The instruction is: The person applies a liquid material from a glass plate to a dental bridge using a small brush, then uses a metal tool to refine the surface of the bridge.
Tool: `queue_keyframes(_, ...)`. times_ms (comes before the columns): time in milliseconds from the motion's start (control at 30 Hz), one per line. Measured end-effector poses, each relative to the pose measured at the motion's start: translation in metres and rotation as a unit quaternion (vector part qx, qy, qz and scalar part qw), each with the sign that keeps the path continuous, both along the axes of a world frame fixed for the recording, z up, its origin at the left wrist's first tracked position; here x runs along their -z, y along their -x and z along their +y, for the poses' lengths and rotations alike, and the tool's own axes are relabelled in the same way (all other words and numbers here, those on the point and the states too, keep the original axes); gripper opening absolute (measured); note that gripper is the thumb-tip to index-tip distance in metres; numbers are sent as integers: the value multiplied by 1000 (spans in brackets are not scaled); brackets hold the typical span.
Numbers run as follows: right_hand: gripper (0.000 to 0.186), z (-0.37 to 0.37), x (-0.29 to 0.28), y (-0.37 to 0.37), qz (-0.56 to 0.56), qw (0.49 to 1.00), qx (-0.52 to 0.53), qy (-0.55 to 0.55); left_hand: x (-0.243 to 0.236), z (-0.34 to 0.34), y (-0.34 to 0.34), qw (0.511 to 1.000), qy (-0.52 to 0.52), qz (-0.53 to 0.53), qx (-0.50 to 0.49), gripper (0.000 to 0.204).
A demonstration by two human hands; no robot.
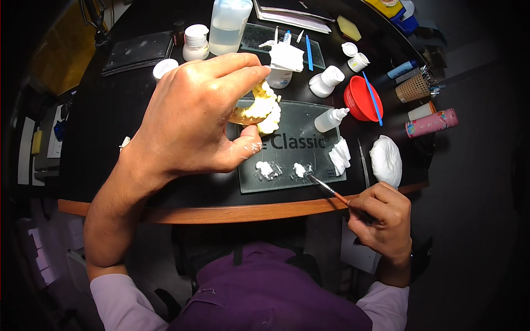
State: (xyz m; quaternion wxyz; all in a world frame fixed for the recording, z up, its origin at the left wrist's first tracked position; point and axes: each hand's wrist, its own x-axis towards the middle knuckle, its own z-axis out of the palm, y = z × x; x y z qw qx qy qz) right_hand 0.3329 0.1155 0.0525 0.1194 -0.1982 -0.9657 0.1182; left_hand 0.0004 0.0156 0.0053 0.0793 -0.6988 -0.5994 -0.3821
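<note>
Between the thumb and fingers of my left hand (193, 118) is a yellowish dental cast (266, 110) shaped like a row of teeth, raised above a glass slab (298, 118). White smears mark the thumb. My right hand (385, 218) pinches a thin brush (331, 190) by its reddish-brown handle. The brush tip touches or nearly touches a small mound of white paste (301, 170) on the slab. A second white mound (266, 170) lies to its left, below my left thumb. Part of the cast is hidden behind my fingers.
A dropper bottle (331, 119) and crumpled tissue (339, 156) rest on the slab's right side. Beyond stand a red bowl (359, 102) with a blue stick, white jars (327, 81) and a large clear bottle (228, 27). A white wad (386, 161) and tweezers (363, 164) lie right.
</note>
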Motion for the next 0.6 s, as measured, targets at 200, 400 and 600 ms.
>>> queue_keyframes(200, 21, 15, -25, -8, 49, 995, 67, -49, -1, -4, 0, 1000, -5, 2, -4, 66)
queue_keyframes(400, 13, 113, -51, 16, -84, 971, 156, -158, -2, 1, 2, 1000, -13, 20, 10, 67)
queue_keyframes(600, 16, 147, -39, 49, -161, 964, 165, -131, -1, 4, 11, 978, 38, -154, 135, 64)
